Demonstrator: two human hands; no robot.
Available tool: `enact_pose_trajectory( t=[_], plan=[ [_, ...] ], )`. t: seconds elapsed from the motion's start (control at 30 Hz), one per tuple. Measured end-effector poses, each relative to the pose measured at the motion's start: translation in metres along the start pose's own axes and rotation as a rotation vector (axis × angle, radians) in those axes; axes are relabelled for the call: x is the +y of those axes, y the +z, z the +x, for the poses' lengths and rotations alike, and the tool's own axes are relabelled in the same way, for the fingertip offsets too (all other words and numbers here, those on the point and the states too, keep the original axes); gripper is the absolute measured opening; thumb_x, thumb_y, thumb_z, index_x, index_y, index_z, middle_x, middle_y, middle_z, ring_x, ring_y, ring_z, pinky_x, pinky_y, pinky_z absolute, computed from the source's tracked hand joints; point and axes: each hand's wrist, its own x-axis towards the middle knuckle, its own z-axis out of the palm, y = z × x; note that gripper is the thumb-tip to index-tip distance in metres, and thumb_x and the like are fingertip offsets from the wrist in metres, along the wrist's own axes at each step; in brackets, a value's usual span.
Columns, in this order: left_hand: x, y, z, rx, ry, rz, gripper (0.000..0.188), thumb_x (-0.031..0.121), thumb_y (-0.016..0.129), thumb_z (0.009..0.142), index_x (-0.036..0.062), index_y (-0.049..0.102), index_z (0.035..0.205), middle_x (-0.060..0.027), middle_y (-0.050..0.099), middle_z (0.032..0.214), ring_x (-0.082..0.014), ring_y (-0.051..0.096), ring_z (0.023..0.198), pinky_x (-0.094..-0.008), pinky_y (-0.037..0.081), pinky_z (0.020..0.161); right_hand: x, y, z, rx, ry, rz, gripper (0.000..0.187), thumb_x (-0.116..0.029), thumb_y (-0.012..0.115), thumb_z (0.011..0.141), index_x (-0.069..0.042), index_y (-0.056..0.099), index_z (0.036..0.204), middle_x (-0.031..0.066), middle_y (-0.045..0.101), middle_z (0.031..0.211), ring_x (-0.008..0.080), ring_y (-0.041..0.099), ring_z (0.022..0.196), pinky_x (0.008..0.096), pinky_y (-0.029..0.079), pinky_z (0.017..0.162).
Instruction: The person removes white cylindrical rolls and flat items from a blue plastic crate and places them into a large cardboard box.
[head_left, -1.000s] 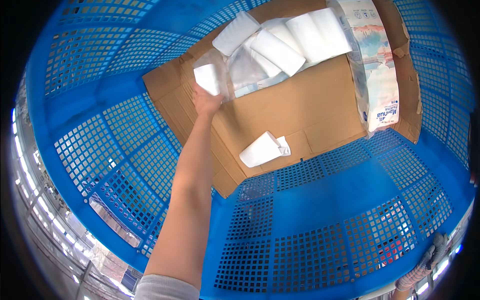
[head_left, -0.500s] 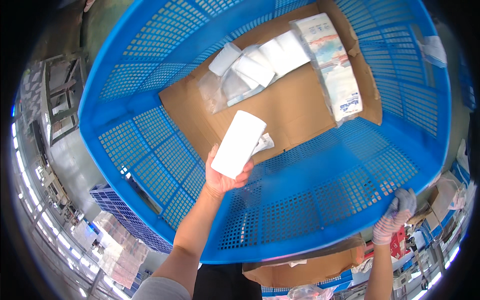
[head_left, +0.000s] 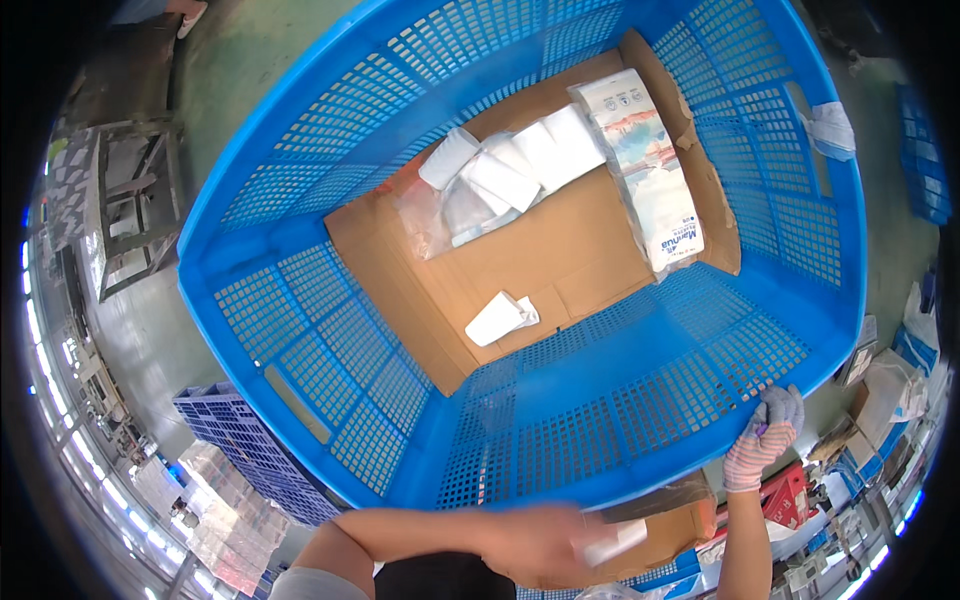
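Head view: left hand (head_left: 545,545) grips a white packet (head_left: 612,545) below the crate's near rim; gloved right hand (head_left: 762,440) clasps the blue crate (head_left: 300,330) rim's near right corner.

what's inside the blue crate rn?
Inside the blue crate: a cardboard liner, loose white packets, one long printed pack, one separate white packet. Anything under the cardboard is hidden.

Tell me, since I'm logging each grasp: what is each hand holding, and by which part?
The left hand grips a white pack by its end. The gloved right hand clasps the blue crate's rim.
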Motion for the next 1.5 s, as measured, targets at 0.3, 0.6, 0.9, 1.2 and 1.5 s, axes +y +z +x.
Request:
enact_pose_trajectory(
  t=[0.3,0.6,0.9,1.2,1.5],
  plan=[
    [-0.251,-0.393,-0.092,1.954,-0.563,1.358,0.052,0.03,0.06,0.077,0.0002,0.048,0.118,-0.019,0.053,0.116,-0.0334,0.051,0.107,-0.0406,0.04,0.09,-0.004,0.002,0.005,-0.11,-0.152,0.015,0.019,-0.009,0.033,0.091,0.001,0.047,0.101,0.0142,0.054,0.091,0.0311,0.049,0.092,0.055,0.032,0.092],
    [-0.255,-0.403,-0.107,1.377,-0.409,0.252,0.072,0.032,0.068,0.07,0.003,0.038,0.128,-0.0168,0.039,0.132,-0.0333,0.033,0.124,-0.0488,0.027,0.099,0.102,-0.015,-0.053,-0.383,-0.149,-0.014,0.032,-0.02,0.033,0.094,0.003,0.048,0.112,0.0149,0.049,0.116,0.0364,0.035,0.118,0.0516,0.022,0.101],
    [-0.221,-0.361,-0.012,1.059,-0.677,1.468,0.072,0.025,0.067,0.068,0.0088,0.035,0.13,-0.0192,0.04,0.128,-0.0318,0.036,0.121,-0.0467,0.027,0.101,0.013,-0.004,-0.015,-0.179,0.026,0.067,0.025,-0.015,0.035,0.094,0.001,0.05,0.105,0.0155,0.052,0.111,0.0352,0.038,0.116,0.05,0.024,0.1],
    [-0.159,-0.239,-0.008,0.611,0.345,-1.033,0.064,0.053,0.04,0.086,-0.0019,0.043,0.12,-0.0175,0.058,0.093,-0.031,0.057,0.077,-0.0436,0.048,0.065,0.003,0.001,0.001,0.005,-0.075,0.1,0.019,-0.014,0.039,0.091,0.001,0.05,0.093,0.0159,0.057,0.09,0.0363,0.049,0.094,0.0488,0.034,0.087],
    [-0.071,-0.088,-0.01,0.381,0.392,-1.409,0.086,0.074,0.017,0.077,0.0061,0.04,0.126,-0.0217,0.056,0.088,-0.0305,0.054,0.072,-0.0401,0.043,0.059,0.006,-0.001,0.002,0.096,-0.033,0.087,0.009,-0.007,0.051,0.076,-0.003,0.06,0.077,0.0108,0.061,0.085,0.0325,0.055,0.091,0.0422,0.042,0.082]
  ],
)
